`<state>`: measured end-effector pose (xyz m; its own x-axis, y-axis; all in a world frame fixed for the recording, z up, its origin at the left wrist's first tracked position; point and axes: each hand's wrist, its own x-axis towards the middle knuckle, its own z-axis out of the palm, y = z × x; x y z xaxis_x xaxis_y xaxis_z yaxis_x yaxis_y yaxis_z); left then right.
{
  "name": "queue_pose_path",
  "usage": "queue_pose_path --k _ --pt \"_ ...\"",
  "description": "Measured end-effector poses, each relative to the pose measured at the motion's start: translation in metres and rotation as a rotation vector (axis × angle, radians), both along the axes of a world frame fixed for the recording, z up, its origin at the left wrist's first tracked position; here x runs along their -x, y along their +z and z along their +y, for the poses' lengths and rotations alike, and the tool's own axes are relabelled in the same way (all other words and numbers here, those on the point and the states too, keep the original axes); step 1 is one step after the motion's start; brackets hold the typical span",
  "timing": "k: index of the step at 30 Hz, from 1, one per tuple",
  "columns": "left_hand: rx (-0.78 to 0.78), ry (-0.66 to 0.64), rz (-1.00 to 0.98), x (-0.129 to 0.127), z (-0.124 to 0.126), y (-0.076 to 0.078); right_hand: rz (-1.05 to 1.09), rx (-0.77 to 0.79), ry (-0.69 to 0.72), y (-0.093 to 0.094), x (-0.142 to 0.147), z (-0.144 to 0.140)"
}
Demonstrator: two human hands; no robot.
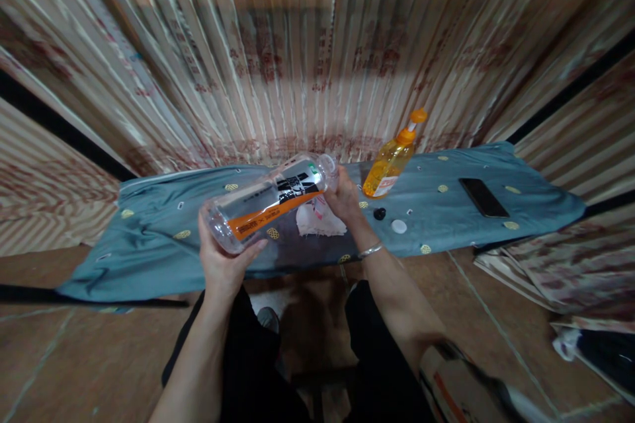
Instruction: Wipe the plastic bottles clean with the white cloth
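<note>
The left hand [221, 268] and right hand [343, 197], fingers [342, 178] curled, grip the tilted bottle [270, 203] end to end, apparently needing steady support.

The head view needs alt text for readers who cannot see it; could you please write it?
A clear bottle is held tilted above a teal cloth, left hand at its base, right hand at its neck. On the cloth are a pale rag, pump bottle, black piece, white disc and phone.
</note>
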<state>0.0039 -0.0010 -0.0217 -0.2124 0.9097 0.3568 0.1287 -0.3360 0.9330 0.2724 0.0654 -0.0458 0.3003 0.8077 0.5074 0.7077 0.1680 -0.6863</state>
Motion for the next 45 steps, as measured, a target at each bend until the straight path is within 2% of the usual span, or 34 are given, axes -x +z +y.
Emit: queue_pose_path --k 4,10,18,26,35,45 --pt "-0.016 0.001 0.029 0.002 0.001 0.003 -0.019 0.002 -0.001 0.000 0.000 0.000" --pt "-0.050 0.047 0.106 0.002 0.004 -0.003 -0.031 0.017 0.012 0.000 -0.002 -0.001" --pt "-0.059 0.070 0.066 0.000 0.004 -0.001 -0.039 -0.001 0.003 -0.003 -0.002 0.001" --pt "-0.043 0.069 0.074 0.003 0.007 -0.008 -0.044 0.045 -0.014 -0.001 -0.001 0.000" --pt "-0.071 0.051 0.049 0.001 0.004 -0.001 -0.058 -0.017 0.020 -0.006 -0.003 0.002" --pt "-0.091 0.041 0.045 0.003 0.003 -0.004 -0.079 -0.015 0.013 -0.009 -0.006 0.004"
